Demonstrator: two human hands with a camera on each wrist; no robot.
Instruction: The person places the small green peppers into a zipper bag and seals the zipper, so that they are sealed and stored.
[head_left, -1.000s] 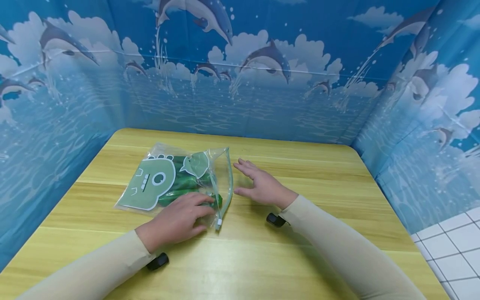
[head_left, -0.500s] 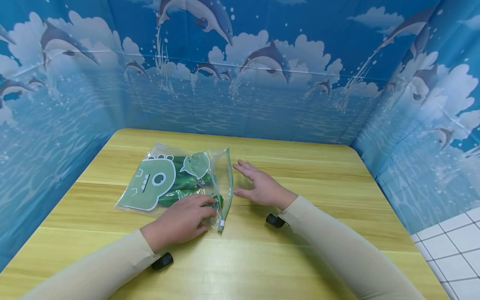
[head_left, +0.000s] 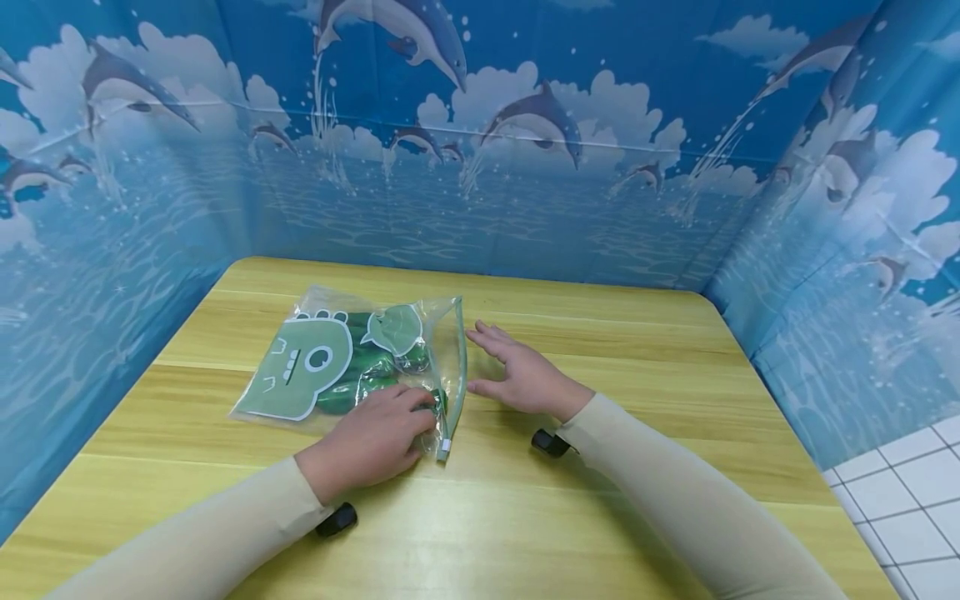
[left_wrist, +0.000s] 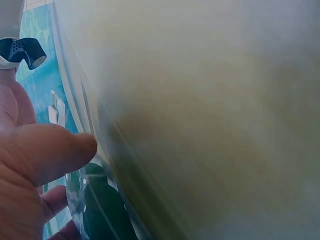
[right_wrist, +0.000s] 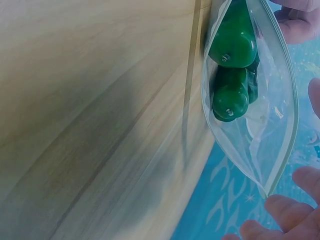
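Observation:
A clear zip bag [head_left: 307, 367] with a green monster print lies on the table, its mouth towards the right. Inside are several glossy green, cucumber-like things [right_wrist: 235, 42]; two rounded ends show through the gaping mouth in the right wrist view. My left hand [head_left: 378, 433] holds the bag's near side by the mouth, fingers curved over it; the thumb [left_wrist: 50, 150] lies along the plastic. The white slider [head_left: 446, 447] sits at the mouth's near end. My right hand [head_left: 528, 375] stands just right of the mouth, fingers spread and holding nothing.
The wooden table [head_left: 637, 358] has rounded far corners. A blue dolphin-print curtain [head_left: 480, 192] encloses its back and sides. White floor tiles [head_left: 915, 508] show at the lower right. Black wrist cameras [head_left: 551, 442] hang under both sleeves.
My left hand has slid slightly right along the bag, and its fingers have curled more. The bag's mouth and slider have shifted a little right. My right hand has stayed almost still.

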